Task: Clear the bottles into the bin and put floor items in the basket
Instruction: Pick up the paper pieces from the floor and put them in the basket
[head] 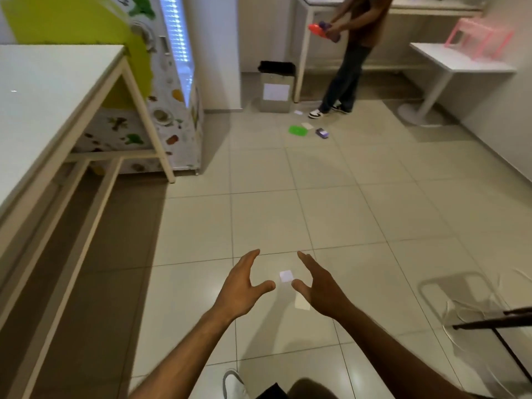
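Both bare, fingers spread and loosely bent, gripping nothing: left hand (243, 283), right hand (319, 286), held above glossy beige floor tiles (259, 220). Between the thumb tips, a small flat white square (286, 275); just below the right thumb, a pale rectangular slip (302, 303). Well beyond the fingertips, a flat green lid (298, 130), a purple boxy item (321, 133), perhaps a toy, and white scraps. Farther still, a boxy grey bin (276, 87) with black liner, beside a standing person (349, 59).

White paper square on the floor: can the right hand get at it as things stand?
Probably yes: the white paper square lies on bare tile between the open right hand and left hand, nothing covering it.
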The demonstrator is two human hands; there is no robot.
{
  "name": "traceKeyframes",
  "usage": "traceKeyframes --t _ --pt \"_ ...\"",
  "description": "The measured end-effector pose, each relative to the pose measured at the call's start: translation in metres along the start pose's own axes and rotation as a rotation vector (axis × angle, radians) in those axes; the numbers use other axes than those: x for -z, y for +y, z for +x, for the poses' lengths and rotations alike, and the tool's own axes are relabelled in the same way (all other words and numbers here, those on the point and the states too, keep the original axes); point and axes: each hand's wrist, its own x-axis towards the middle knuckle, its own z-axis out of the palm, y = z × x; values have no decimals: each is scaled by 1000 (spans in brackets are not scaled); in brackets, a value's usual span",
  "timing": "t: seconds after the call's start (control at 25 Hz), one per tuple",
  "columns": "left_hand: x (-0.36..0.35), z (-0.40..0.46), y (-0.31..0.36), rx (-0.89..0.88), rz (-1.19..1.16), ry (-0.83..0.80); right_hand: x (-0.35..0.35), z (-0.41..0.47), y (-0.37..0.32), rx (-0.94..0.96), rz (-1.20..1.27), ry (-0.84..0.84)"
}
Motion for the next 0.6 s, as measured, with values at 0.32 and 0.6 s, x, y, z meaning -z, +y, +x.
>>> traceKeyframes --t 0.32,0.6 --pt "-42 106 20 -16 90 -174 55 53 70 -136 -1 54" --pt "-81 191 42 106 171 -180 109 132 136 -86 -81 -29"
